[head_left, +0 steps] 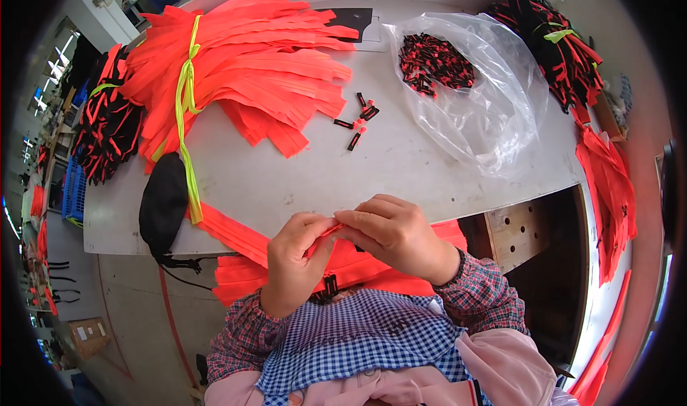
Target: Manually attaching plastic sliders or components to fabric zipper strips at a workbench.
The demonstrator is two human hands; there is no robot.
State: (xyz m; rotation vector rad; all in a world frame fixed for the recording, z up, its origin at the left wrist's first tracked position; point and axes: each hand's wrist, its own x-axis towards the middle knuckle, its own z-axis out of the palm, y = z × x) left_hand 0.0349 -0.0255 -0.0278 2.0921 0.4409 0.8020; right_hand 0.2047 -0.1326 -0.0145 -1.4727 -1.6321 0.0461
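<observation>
My left hand (pixel 295 256) and my right hand (pixel 392 236) meet in front of me, just off the table's near edge. Both are closed, thumbs and fingertips pinching the end of a bright orange fabric strip (pixel 328 229). Whether a small part sits between the fingertips is hidden. More orange strips (pixel 240 276) lie across my lap beneath the hands, and some run up onto the table. Black pieces (pixel 330 286) show on the lap below my left hand. Several loose black and red plastic clips (pixel 354 141) lie on the table beyond the hands.
A large orange strip bundle (pixel 250 62), tied with a yellow band (pixel 187 91), covers the back left of the table (pixel 286 184). A clear plastic bag (pixel 494 120) of clips stands back right. A black pouch (pixel 162 198) hangs at the left edge; black-and-orange bundles (pixel 551 48) flank the table.
</observation>
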